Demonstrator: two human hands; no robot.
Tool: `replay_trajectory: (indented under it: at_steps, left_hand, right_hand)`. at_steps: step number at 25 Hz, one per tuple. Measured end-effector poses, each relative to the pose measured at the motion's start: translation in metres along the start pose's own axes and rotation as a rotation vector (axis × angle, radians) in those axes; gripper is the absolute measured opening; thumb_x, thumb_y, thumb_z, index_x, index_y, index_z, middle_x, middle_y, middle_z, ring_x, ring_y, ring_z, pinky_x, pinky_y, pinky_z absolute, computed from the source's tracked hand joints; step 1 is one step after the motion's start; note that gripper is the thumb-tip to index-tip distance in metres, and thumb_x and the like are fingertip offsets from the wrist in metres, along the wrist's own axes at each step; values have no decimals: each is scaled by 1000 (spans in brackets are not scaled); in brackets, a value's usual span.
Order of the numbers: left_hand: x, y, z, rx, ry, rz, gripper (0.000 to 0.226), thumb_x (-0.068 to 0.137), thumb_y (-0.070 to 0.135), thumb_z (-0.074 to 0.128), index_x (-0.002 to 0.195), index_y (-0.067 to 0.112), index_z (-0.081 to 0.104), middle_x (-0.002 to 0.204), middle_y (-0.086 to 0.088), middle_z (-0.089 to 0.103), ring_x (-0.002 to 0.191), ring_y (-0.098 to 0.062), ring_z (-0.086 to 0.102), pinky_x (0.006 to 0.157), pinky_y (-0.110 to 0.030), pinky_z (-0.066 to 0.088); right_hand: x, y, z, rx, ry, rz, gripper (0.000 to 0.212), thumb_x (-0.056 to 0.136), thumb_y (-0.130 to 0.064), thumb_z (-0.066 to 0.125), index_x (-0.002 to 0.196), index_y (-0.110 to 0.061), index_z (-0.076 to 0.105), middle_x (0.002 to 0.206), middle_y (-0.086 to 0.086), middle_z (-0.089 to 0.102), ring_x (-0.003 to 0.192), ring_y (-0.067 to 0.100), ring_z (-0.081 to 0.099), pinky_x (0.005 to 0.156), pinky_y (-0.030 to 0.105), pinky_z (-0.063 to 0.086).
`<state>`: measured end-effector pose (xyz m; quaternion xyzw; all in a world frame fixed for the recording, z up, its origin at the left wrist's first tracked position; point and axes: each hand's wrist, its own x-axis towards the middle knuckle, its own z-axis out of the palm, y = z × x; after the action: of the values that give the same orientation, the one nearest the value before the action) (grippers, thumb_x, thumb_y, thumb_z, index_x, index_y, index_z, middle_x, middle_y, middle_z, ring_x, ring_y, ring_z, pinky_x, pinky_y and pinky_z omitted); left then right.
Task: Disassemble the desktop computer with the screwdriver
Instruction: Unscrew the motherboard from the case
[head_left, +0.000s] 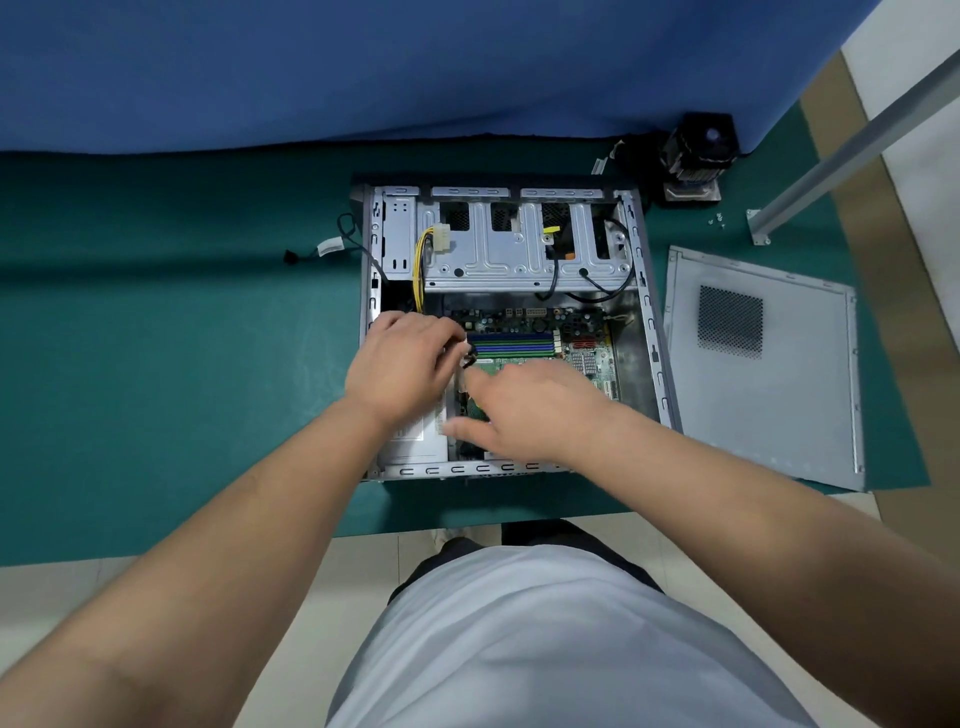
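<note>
Computer (511, 291) lies on its side on the green desk (182, 338), open toward us, its side panel (779, 405) off and flat on the desk just to its right; a cooler with fan (696, 156) stands near the far right corner, with a few small screws (717, 221) beside it. We judge the steel case stiff and fairly heavy, safe to steady by its folded rim; its edges may be sharp; the circuit board (540, 332) inside is thin and fragile, best touched only at its edges or at plugs, never pulled by the wires (418, 270).

Our left hand (402, 364) reaches over the left side of the case, its grip curled and pinching a small dark piece (469, 357), perhaps a plug or clip, at the board's left edge; we cannot tell exactly what it is. Our right hand (524, 410) lies low over the near part of the board, index finger stretched toward that same spot, thumb spread out to the left; whether the other fingers hold anything beneath the palm we cannot tell. No screwdriver shows in view; we judge the work in hand to be freeing a connector, which wants a straight, gentle pull.
</note>
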<state>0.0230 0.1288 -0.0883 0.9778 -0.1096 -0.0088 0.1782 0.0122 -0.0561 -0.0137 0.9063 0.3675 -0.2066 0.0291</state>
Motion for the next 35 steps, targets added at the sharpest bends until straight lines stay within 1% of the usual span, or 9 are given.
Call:
replay_trajectory:
  at_steps: [6,10,13,18,22,25,30,32,35]
  left_hand:
    - [-57,4,10,18,142,-94,40,105,35,45,141,23,57,145,7,57,143,-17,43,124,-42,20]
    - [-59,4,12,26,157,-142,43,104,33,42,143,20,55,146,4,57,143,-17,44,124,-44,20]
    - [-58,2,13,34,149,-141,44,102,27,44,144,20,55,145,5,58,142,-16,45,124,-43,18]
    - [-58,0,15,26,165,-141,42,102,25,47,143,20,56,145,5,59,141,-17,47,124,-44,19]
    - [-59,1,16,26,189,-150,39,104,24,51,142,19,58,144,5,60,140,-17,48,124,-45,20]
    - [-58,2,16,26,197,-151,39,104,24,50,142,19,58,143,4,60,139,-17,48,124,-43,19]
    - [-58,0,18,44,207,-150,39,105,26,49,142,20,58,143,5,60,139,-17,49,124,-44,21]
    - [-57,0,18,49,201,-147,39,104,26,50,142,20,58,143,5,60,139,-17,49,123,-45,22]
    - [-58,-1,19,45,209,-148,39,104,26,50,142,20,58,143,5,60,139,-17,49,123,-45,22]
  right_hand:
    - [-3,13,0,-39,67,-338,26,93,-39,46,107,-17,46,84,-2,48,79,22,50,63,36,41]
    - [-2,11,3,-62,154,-216,41,102,-57,26,109,-20,42,66,-2,53,52,24,45,48,30,34]
    - [-3,4,10,-137,177,-335,32,91,-46,42,104,-18,49,77,2,59,62,27,55,51,31,31]
    - [-10,-4,17,-124,224,-75,43,102,-55,29,108,-17,47,70,1,62,52,28,59,46,28,27]
    - [-13,0,21,40,139,-145,48,94,-46,39,134,-21,40,109,3,59,83,26,63,51,34,44]
    - [-15,-2,25,8,196,36,52,102,-60,16,126,-20,40,90,0,64,67,26,64,45,29,31]
    - [-17,-5,23,174,110,-41,37,93,-46,39,118,-20,44,102,3,56,92,27,56,74,40,49]
    - [-18,-10,22,98,135,93,49,98,-65,25,120,-25,43,88,2,61,78,28,61,58,36,46]
    - [-20,-18,26,11,181,80,39,97,-49,30,116,-22,51,85,2,61,75,30,62,54,34,43]
